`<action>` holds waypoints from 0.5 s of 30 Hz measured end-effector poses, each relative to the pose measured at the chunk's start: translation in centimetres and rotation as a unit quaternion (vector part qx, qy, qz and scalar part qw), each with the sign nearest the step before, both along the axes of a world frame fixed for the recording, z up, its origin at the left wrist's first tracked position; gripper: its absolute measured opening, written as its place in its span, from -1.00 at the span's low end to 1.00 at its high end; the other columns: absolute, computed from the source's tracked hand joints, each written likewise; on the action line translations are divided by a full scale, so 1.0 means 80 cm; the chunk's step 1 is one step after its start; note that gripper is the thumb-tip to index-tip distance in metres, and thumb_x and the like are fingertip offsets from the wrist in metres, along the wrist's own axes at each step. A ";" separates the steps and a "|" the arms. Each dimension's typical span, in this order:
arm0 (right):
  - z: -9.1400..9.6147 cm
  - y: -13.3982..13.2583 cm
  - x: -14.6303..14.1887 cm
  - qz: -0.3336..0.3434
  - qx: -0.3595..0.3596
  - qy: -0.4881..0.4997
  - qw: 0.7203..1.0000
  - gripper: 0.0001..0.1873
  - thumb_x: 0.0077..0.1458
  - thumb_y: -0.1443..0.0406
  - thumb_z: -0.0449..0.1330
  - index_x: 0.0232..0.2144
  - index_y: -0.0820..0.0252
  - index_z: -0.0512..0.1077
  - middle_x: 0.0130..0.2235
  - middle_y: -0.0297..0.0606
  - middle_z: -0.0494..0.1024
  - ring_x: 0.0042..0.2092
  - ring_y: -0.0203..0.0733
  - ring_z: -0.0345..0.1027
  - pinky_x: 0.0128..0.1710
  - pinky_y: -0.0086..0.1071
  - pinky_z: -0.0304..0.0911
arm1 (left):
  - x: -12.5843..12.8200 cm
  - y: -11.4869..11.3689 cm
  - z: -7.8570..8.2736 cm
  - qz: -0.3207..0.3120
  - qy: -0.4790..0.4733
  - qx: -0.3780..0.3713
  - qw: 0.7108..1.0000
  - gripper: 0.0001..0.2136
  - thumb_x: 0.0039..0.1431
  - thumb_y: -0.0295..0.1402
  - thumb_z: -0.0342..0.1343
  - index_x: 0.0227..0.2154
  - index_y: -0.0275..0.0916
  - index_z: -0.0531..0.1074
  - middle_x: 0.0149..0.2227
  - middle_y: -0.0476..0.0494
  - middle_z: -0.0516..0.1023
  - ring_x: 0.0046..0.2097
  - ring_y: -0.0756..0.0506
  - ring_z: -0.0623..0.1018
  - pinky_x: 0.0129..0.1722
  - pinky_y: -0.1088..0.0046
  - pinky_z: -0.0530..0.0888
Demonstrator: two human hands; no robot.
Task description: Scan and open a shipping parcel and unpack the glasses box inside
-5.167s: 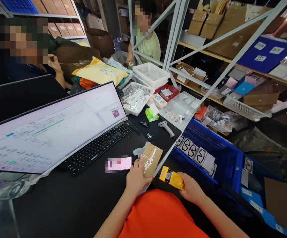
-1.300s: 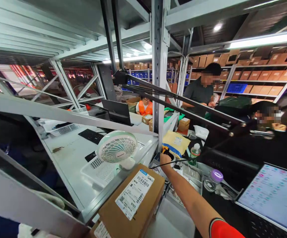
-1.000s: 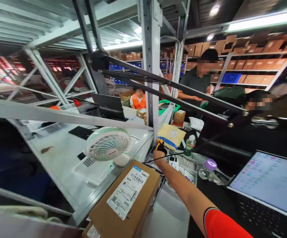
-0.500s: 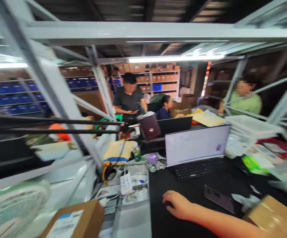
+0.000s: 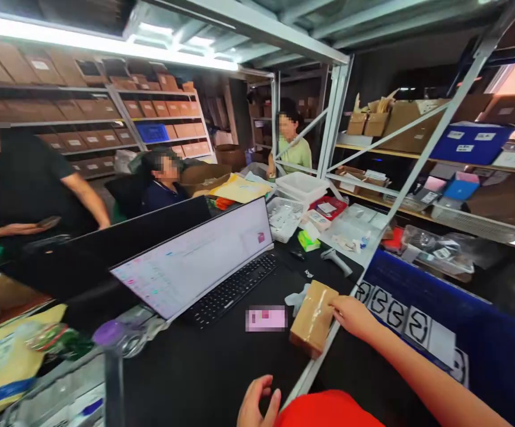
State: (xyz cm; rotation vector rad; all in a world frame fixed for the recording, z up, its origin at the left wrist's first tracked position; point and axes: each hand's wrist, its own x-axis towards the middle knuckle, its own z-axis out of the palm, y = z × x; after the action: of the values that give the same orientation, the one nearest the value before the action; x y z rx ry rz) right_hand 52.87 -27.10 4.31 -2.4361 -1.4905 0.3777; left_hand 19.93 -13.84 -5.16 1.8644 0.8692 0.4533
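Note:
A taped brown cardboard box [image 5: 313,314] lies at the right edge of the black desk mat [image 5: 186,373]. My right hand [image 5: 350,314] has its fingertips closed on the right side of this box. At the bottom middle, my left hand [image 5: 257,403] holds nothing; its thumb and curled fingers are apart, beside red cloth [image 5: 333,410]. A phone with a pink lit screen [image 5: 266,319] lies left of the box. Crumpled pale plastic [image 5: 296,299] sits against the box's left side.
Behind the mat stand a lit monitor [image 5: 199,255] and a black keyboard [image 5: 233,287]. A grey handheld scanner [image 5: 336,261] and white baskets [image 5: 301,185] are at the far right. A metal rack post [image 5: 386,219] rises beside the desk. Several co-workers are beyond it.
The view has swung to the right. My right hand has gone from the bare mat to the cardboard box. My left hand has come into view, and the phone's screen now shows lit.

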 end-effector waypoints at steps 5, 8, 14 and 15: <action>-0.024 -0.048 0.089 -0.027 -0.008 0.009 1.000 -0.56 0.19 0.39 0.03 0.08 0.20 0.48 0.05 -0.06 0.59 0.09 0.00 0.45 0.17 -0.16 0.25 | 0.165 -0.018 0.056 -0.081 0.121 0.119 0.982 -0.33 0.10 -0.06 0.14 0.24 -0.30 0.29 0.29 -0.38 0.33 0.31 -0.31 0.33 0.30 0.07 0.30; -0.036 -0.046 0.120 -0.001 -0.005 0.028 1.000 -0.55 0.18 0.39 0.05 0.10 0.19 0.47 0.06 -0.09 0.59 0.10 -0.03 0.45 0.16 -0.21 0.27 | 0.274 -0.037 0.079 -0.100 0.234 0.181 0.950 -0.06 -0.05 -0.08 0.27 0.36 -0.38 0.08 0.42 -0.49 0.02 0.42 -0.41 0.07 0.37 -0.07 0.06; -0.053 -0.008 0.171 0.053 0.010 0.060 0.997 -0.58 0.19 0.37 0.06 0.06 0.18 0.49 0.03 -0.11 0.60 0.03 -0.03 0.49 0.11 -0.18 0.31 | 0.376 -0.045 0.062 -0.071 0.408 0.210 0.886 0.07 -0.16 -0.21 0.38 0.40 -0.38 -0.05 0.40 -0.60 0.03 0.37 -0.49 0.14 0.30 -0.20 0.03; -0.057 -0.002 0.178 0.059 0.012 0.068 0.996 -0.59 0.18 0.37 0.06 0.04 0.18 0.50 0.02 -0.10 0.60 0.02 -0.01 0.49 0.10 -0.16 0.31 | 0.376 -0.044 0.058 -0.071 0.404 0.209 0.888 0.07 -0.16 -0.23 0.37 0.40 -0.36 -0.05 0.38 -0.58 0.11 0.34 -0.47 0.21 0.28 -0.14 0.10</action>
State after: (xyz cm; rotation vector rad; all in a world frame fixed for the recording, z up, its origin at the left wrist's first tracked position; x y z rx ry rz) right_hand 67.15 -27.25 -0.25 -2.2608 -1.5732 0.5352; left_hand 49.97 -17.35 -0.53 2.5526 1.2222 -0.3007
